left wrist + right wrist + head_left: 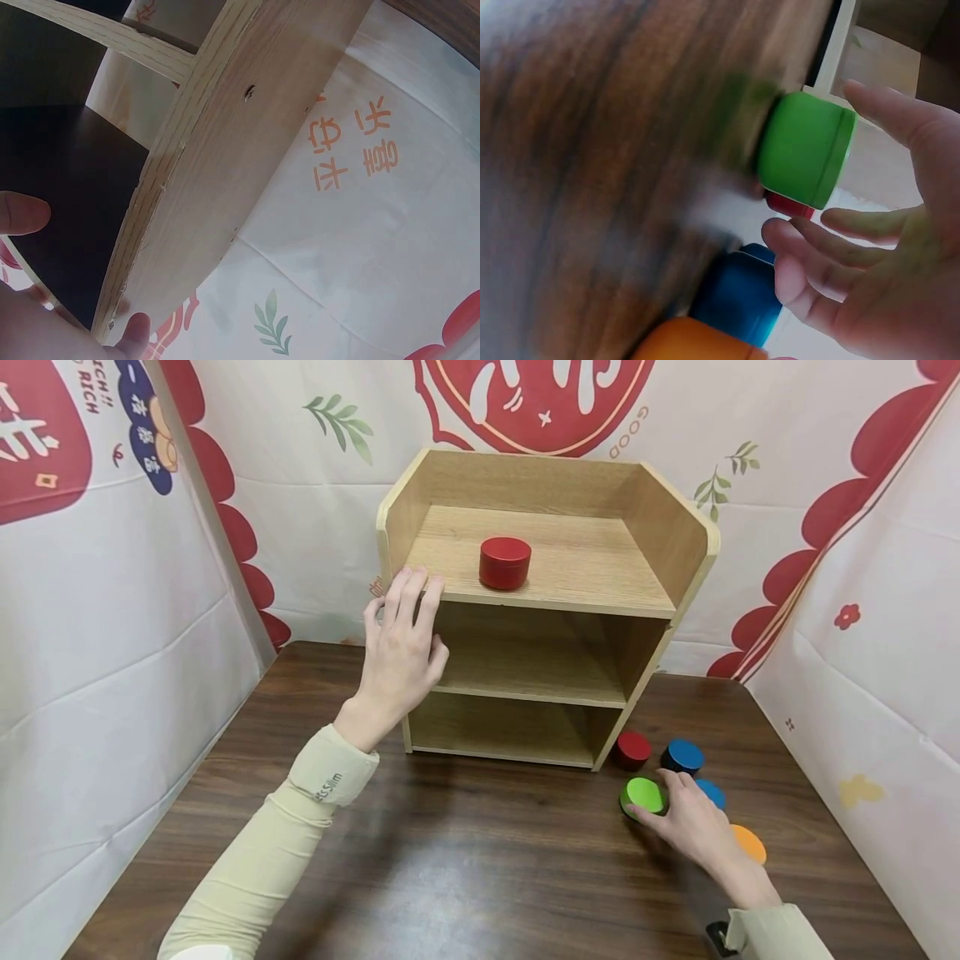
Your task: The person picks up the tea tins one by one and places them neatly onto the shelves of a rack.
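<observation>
While the left hand (397, 652) hooks its fingers over the upper left corner of the wooden shelf (585, 560), the right hand (697, 818) stands wide around a green tin (641, 795) on the table (450, 860), near the shelf's right foot. To take it cleanly, I'd bring thumb and fingertips squarely onto opposite sides, below the lid seam, then lift straight up so the knuckles don't knock the blue tins (683, 755) and orange tin (750, 843) close by. From the head camera, thumb and tin overlap, making contact hard to judge; the right wrist view shows the fingers (862, 223) spread, tips beside the tin rather than closed on it. Only the head view plainly shows the red tin (505, 564) on the top board; the left wrist view bares the side panel (217, 157)'s outer face.
</observation>
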{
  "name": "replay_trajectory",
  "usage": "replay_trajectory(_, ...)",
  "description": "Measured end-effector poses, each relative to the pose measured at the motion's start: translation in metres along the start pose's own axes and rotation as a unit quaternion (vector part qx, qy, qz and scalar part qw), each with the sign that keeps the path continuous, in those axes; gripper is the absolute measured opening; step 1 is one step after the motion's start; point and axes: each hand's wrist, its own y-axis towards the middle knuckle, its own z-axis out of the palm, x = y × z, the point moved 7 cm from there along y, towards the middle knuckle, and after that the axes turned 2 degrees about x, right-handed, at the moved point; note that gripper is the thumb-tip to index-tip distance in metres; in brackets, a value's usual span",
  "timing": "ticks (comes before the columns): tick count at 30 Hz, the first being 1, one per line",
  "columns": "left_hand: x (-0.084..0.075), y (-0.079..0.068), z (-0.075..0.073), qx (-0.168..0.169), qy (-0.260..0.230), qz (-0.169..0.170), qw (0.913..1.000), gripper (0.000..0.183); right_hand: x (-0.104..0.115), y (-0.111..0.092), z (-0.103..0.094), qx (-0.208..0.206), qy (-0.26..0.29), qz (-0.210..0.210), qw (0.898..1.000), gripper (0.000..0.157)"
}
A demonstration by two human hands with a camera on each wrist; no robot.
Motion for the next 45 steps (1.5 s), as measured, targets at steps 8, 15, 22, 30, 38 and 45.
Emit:
replay_trajectory(8, -0.001, 0.001, 0.000, 0.001, 0.000, 0.001, 1.0000, 0.066, -0.005, 0.003, 0.015, 0.029, 0.013, -0.014, 0.999, 0.083)
replay_trajectory(15, -0.001, 0.000, 0.000, 0.002, -0.001, -0.002, 1.0000, 0.066, -0.007, 0.006, 0.021, 0.031, 0.034, -0.021, 0.999, 0.070)
replay_trajectory(22, -0.001, 0.000, 0.000, 0.002, 0.000, -0.001, 1.0000, 0.066, -0.008, 0.006, 0.021, 0.027, 0.046, -0.012, 0.998, 0.067)
replay_trajectory(30, 0.000, 0.000, 0.000, -0.001, -0.001, -0.004, 1.0000, 0.067, -0.003, 0.006, 0.015, 0.012, 0.059, -0.016, 0.998, 0.068)
replay_trajectory(38, 0.000, 0.000, 0.000, 0.002, 0.002, -0.004, 1.0000, 0.067, 0.010, 0.008, -0.005, -0.021, 0.063, -0.025, 0.997, 0.072)
replay_trajectory(45, -0.001, 0.000, 0.000, 0.002, 0.000, -0.003, 1.0000, 0.067, 0.024, 0.009, -0.027, -0.053, 0.071, -0.045, 0.995, 0.071)
